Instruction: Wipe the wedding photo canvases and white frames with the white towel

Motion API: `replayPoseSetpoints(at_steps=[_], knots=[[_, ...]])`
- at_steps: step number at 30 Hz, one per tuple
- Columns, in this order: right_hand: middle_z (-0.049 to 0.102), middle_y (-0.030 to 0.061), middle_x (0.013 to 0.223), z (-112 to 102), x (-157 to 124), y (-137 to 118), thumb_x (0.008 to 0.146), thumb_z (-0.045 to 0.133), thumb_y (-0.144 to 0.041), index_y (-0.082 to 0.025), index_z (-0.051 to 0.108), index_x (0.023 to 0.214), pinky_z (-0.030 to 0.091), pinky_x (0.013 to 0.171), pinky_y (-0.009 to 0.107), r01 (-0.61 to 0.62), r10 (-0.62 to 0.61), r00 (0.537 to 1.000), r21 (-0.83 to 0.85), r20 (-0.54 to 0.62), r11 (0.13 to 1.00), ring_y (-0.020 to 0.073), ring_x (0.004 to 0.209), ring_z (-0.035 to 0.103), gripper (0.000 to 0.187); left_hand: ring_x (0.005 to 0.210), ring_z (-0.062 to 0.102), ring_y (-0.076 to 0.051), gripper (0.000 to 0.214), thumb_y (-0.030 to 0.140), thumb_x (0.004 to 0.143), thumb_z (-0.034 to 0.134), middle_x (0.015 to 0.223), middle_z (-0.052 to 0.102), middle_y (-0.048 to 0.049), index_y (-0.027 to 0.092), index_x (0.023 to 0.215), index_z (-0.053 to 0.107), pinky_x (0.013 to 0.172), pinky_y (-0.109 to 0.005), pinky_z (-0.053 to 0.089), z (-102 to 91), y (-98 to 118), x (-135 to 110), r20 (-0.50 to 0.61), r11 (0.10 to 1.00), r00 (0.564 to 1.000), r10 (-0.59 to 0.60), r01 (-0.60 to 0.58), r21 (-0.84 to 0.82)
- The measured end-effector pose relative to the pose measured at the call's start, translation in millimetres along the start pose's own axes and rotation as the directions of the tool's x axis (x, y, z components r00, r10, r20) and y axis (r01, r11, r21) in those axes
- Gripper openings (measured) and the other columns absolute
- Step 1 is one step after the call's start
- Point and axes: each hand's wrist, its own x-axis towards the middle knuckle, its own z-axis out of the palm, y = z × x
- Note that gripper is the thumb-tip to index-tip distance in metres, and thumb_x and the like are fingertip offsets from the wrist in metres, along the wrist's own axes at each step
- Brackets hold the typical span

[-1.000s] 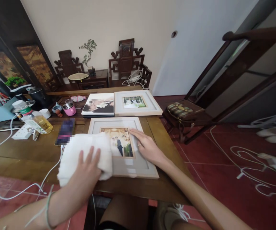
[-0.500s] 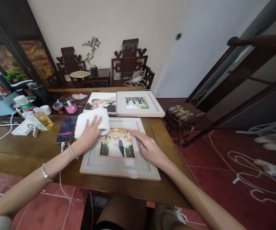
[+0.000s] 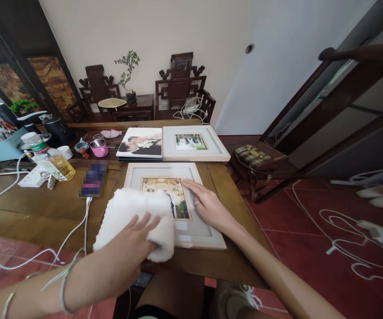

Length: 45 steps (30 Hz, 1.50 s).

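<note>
A white-framed wedding photo (image 3: 194, 228) lies flat on the wooden table (image 3: 38, 208) in front of me. My left hand (image 3: 130, 243) presses a fluffy white cloth (image 3: 134, 212) onto the frame's near left part, fingers spread over the cloth. My right hand (image 3: 208, 204) rests flat on the frame's right side, fingers stretched out beside the picture, a ring on one finger.
Behind the frame lie a second framed photo (image 3: 194, 144) and a photo print (image 3: 141, 144). A phone (image 3: 92, 185) on a white cable, an oil bottle (image 3: 50, 161), a pink pot (image 3: 99, 148) and a power strip (image 3: 32, 177) sit at left. A plaid bag (image 3: 253, 155) lies on a bench at right.
My left hand has slid the cloth from the frame's far left corner down to its near left part. The right hand has stayed in place on the frame.
</note>
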Motion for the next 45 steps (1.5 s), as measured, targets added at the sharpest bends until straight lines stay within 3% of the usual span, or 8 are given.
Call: replayPoseSetpoints(at_steps=[12,17,25,28,34,37,41,45], knots=[[0.055,0.0071,0.140,0,-1,3,0.068,0.039,0.003,-0.021,0.056,0.133,0.032,0.116,0.050,-0.003,0.003,1.000,0.013,-0.007,1.000,0.0219,0.134,0.046,0.071,0.145,0.013,-0.034,0.058,-0.008,0.071,0.043,0.157,0.019,-0.0167,0.011,0.124,0.057,0.114,-0.054,0.022,-8.2,-94,99,-0.252,0.959,0.961,-0.117,0.176,0.222],[0.056,0.0062,0.139,2,0,2,0.066,0.039,0.003,-0.022,0.056,0.132,0.032,0.116,0.050,0.003,-0.002,0.999,0.024,-0.032,1.000,0.0220,0.133,0.047,0.073,0.142,0.024,-0.037,0.049,-0.006,0.076,0.045,0.153,0.028,-0.0182,0.011,0.119,0.061,0.110,-0.054,0.031,-6.8,-57,76,-0.141,0.975,0.982,-0.126,0.148,0.163],[0.056,0.0098,0.139,-2,2,-4,0.072,0.039,0.001,-0.017,0.057,0.131,0.033,0.115,0.048,-0.023,0.023,1.000,-0.014,0.005,1.000,0.0221,0.133,0.047,0.065,0.141,0.025,-0.037,0.040,0.010,0.079,0.057,0.156,0.024,-0.0155,0.017,0.118,0.064,0.109,-0.051,0.037,-14.3,25,26,0.106,0.993,0.988,0.115,-0.118,0.029],[0.056,0.0088,0.138,-2,2,-3,0.072,0.039,0.001,-0.019,0.057,0.131,0.033,0.115,0.049,-0.019,0.019,1.000,-0.010,0.005,1.000,0.0218,0.133,0.047,0.065,0.142,0.024,-0.037,0.041,0.008,0.080,0.055,0.155,0.025,-0.0172,0.016,0.120,0.062,0.110,-0.054,0.033,-11.1,15,41,0.051,0.997,0.998,0.041,-0.044,0.056],[0.055,0.0114,0.139,0,0,-1,0.071,0.038,0.002,-0.015,0.057,0.131,0.033,0.115,0.048,0.005,-0.005,1.000,-0.025,0.008,1.000,0.0220,0.133,0.047,0.065,0.143,0.017,-0.039,0.048,0.004,0.079,0.053,0.156,0.019,-0.0191,0.012,0.126,0.058,0.113,-0.054,0.025,3.9,-49,100,-0.240,0.971,0.965,-0.104,0.150,0.184],[0.055,0.0125,0.139,0,0,0,0.071,0.038,0.001,-0.014,0.058,0.130,0.033,0.116,0.048,0.011,-0.011,1.000,-0.011,0.006,1.000,0.0228,0.133,0.047,0.064,0.143,0.014,-0.041,0.045,0.005,0.082,0.051,0.157,0.018,-0.0190,0.011,0.126,0.058,0.112,-0.057,0.023,-1.9,-64,122,-0.259,0.954,0.956,-0.138,0.198,0.226],[0.055,0.0138,0.138,0,0,0,0.071,0.038,0.000,-0.012,0.059,0.129,0.033,0.115,0.049,0.021,-0.022,1.000,0.016,0.013,1.000,0.0244,0.133,0.046,0.063,0.138,0.025,-0.046,0.044,0.005,0.084,0.048,0.154,0.024,-0.0210,0.010,0.126,0.058,0.105,-0.061,0.034,-3.6,-46,118,-0.211,0.930,0.965,-0.155,0.214,0.298],[0.054,0.0141,0.139,2,2,-3,0.078,0.039,-0.005,-0.013,0.059,0.129,0.033,0.114,0.052,-0.007,0.007,1.000,-0.010,0.003,1.000,0.0256,0.134,0.046,0.055,0.133,0.037,-0.046,0.036,0.017,0.087,0.052,0.148,0.036,-0.0227,0.011,0.121,0.063,0.098,-0.056,0.044,10.5,1,78,-0.163,0.935,0.987,-0.015,0.072,0.347]])
